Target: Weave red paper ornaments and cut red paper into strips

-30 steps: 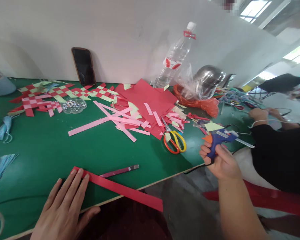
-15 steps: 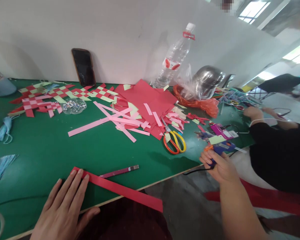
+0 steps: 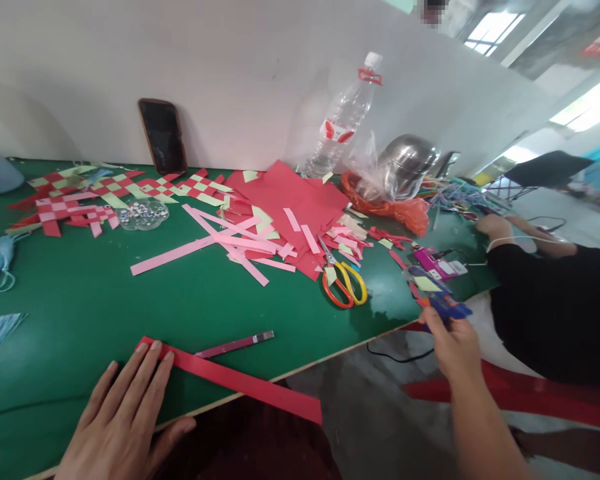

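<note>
The left hand [image 3: 120, 407] lies flat, fingers slightly spread, on one end of a red strip [image 3: 245, 381] whose other end overhangs the green table [image 3: 190, 303]. Farther off, the right hand [image 3: 457, 350] is curled round a blue glue gun [image 3: 453, 309] (blur hides how firmly). This looks like setting the gun aside, which calls for a clean release. A second ago the gun covered the purple box [image 3: 436, 264]; now that shows.

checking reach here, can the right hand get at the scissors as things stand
Probably yes, if the right hand lets go of the glue gun: mostly bare tabletop lies between that hand and the scissors, with just a pale scrap over them.
</note>
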A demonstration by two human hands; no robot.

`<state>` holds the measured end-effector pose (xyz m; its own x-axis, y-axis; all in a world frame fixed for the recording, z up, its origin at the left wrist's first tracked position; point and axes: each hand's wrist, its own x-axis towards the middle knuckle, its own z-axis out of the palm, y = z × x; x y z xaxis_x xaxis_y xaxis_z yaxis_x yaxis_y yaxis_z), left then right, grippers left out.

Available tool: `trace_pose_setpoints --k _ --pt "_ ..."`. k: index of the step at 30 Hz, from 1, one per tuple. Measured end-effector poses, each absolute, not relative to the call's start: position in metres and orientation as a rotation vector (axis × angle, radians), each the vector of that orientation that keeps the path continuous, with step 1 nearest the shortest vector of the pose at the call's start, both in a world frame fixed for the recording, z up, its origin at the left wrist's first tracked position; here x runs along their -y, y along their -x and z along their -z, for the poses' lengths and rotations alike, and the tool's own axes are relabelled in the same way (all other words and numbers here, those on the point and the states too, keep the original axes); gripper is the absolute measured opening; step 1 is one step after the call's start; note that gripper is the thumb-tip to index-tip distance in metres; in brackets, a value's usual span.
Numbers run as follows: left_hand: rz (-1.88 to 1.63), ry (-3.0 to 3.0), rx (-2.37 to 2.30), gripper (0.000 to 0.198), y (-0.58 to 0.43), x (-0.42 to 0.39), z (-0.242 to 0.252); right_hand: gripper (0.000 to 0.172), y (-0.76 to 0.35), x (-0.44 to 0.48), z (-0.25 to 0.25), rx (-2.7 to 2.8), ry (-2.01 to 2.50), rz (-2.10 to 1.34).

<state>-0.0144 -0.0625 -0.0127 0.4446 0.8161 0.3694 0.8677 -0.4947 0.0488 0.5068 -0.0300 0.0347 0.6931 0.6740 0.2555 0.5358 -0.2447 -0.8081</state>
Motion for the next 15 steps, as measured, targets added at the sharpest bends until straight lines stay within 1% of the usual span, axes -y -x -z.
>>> trace_pose_setpoints --k 3,7,11,15 --pt "0.516 2.543 1.494 0.088 0.015 0.062 0.014 0.044 -0.502 0.030 -0.034 0.829 1.794 -0.277" --pt "0.524 2.548 1.503 0.088 0.017 0.064 0.017 0.052 -0.496 0.027 -0.051 0.721 1.523 -0.497" --pt "0.526 2.547 1.543 0.089 0.018 0.065 0.021 0.046 -0.494 0.028 -0.068 0.666 1.408 -0.678" --pt "0.534 2.542 1.547 0.087 0.016 0.066 0.021 0.040 -0.481 0.028 -0.067 0.700 1.427 -0.849"
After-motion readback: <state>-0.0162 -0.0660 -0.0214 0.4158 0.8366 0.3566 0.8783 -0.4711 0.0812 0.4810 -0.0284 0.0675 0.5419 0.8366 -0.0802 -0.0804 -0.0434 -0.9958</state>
